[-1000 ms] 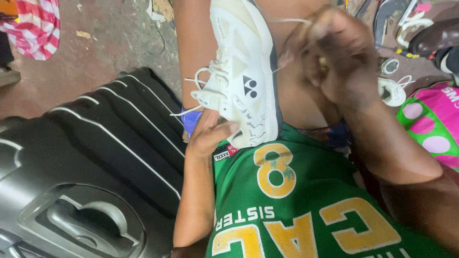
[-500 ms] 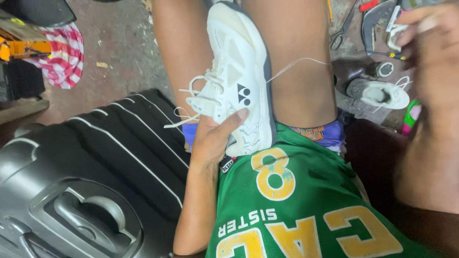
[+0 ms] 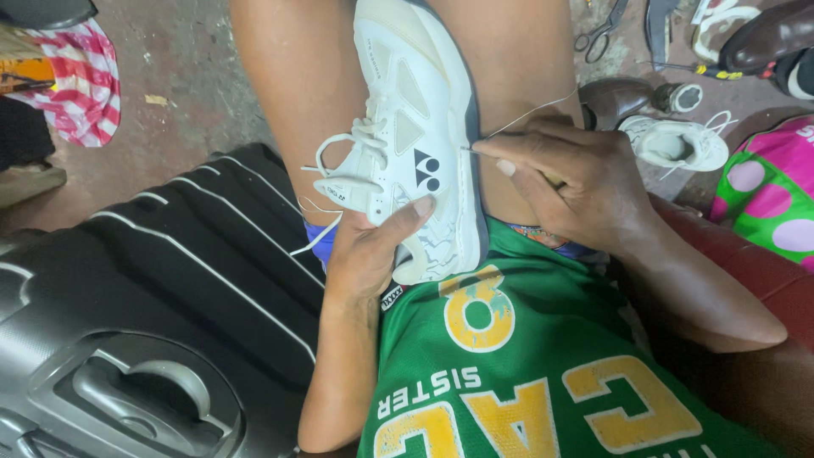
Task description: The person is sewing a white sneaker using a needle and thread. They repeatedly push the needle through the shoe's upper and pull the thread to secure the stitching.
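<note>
Head view: left hand (image 3: 373,254) clasps the white sneaker (image 3: 415,127) at its heel; right hand (image 3: 568,182) pinches a threaded needle (image 3: 479,149) at the sole seam, stitching evidently unfinished.

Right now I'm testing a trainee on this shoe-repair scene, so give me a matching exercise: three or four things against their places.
Things:
1. white sneaker
2. left hand
3. right hand
4. black suitcase

Places:
A. pinching thread at the sneaker's sole edge
B. on the floor at left
C. gripping the sneaker's heel end
D. between the knees

Pairs: 1-D, 2-C, 3-A, 4-B
</note>
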